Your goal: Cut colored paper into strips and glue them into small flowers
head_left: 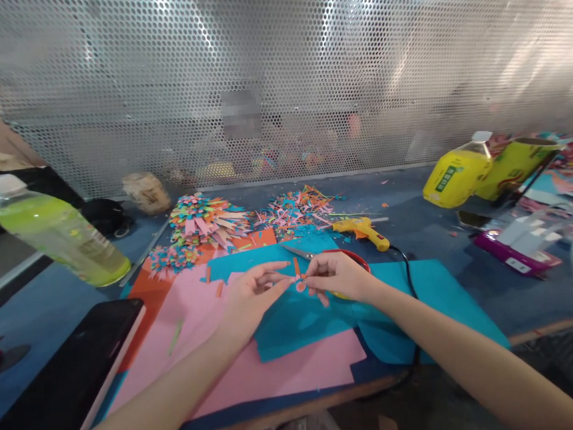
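Observation:
My left hand [253, 290] and my right hand [338, 276] meet above a blue paper sheet [297, 331], fingertips pinched. Between them is a small curled pink-orange paper piece [300, 285], which both hands appear to grip. An orange paper strip [296, 266] shows just beyond the fingertips. Scissors [297, 250] lie behind my right hand, their red and yellow handles partly covered by it. Pink paper [197, 336] spreads beneath my left forearm, with a thin green strip [175, 338] on it.
Behind the hands sit folded paper spikes [207, 222], a heap of paper scraps [296, 211] and a yellow glue gun [361, 230] with a black cord. A green drink bottle [57, 232] and black phone [65, 381] are left. A yellow bottle [456, 173] and purple power strip [515, 252] are right.

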`<state>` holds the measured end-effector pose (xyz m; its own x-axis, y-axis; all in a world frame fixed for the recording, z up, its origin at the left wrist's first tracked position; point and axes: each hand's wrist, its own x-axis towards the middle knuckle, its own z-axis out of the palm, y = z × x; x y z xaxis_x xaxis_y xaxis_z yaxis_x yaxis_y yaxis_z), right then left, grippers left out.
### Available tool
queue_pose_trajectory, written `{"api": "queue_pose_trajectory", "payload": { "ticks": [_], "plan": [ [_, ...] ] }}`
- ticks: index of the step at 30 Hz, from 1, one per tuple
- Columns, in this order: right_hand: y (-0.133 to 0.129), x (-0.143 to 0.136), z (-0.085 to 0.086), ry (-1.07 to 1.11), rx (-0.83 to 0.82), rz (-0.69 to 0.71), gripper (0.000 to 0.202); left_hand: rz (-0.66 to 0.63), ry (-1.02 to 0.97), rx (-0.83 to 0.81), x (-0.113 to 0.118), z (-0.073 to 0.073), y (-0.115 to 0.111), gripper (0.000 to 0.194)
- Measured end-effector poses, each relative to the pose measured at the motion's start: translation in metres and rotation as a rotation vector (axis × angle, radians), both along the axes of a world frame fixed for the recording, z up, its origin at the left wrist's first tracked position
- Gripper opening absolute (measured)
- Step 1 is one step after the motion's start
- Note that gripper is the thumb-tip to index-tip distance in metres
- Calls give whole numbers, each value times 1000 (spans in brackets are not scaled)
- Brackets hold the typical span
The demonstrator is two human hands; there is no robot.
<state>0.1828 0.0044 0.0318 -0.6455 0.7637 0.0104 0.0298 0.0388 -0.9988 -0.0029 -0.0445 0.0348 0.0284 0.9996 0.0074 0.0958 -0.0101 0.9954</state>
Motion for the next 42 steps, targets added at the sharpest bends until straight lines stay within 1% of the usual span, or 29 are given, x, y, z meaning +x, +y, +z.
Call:
{"api": "queue_pose_trajectory", "payload": {
  "ticks": [10,19,24,30,35,38,42],
  "plan": [
    [0,1,-2,-12,23,4,21,-18,-1,-17,1,2,-1,39],
    [-1,1,2,-30,5,-30,22,-41,-1,19,-2,-1,0,45],
    [0,1,-1,-21,11,-20,21,-44,20,39,-1,-1,0,47],
    [0,1,-1,-35,20,-12,20,-33,86,75,3,1,-2,42],
    [2,1,-4,0,-5,8,22,22,74,99,0,-6,1,36],
    [3,2,-5,5,-9,4,23,13,56,113,-1,-10,2,31],
    [3,3,-5,4,1,-13,24,6,29,135,-1,-11,2,23]
  ]
}}
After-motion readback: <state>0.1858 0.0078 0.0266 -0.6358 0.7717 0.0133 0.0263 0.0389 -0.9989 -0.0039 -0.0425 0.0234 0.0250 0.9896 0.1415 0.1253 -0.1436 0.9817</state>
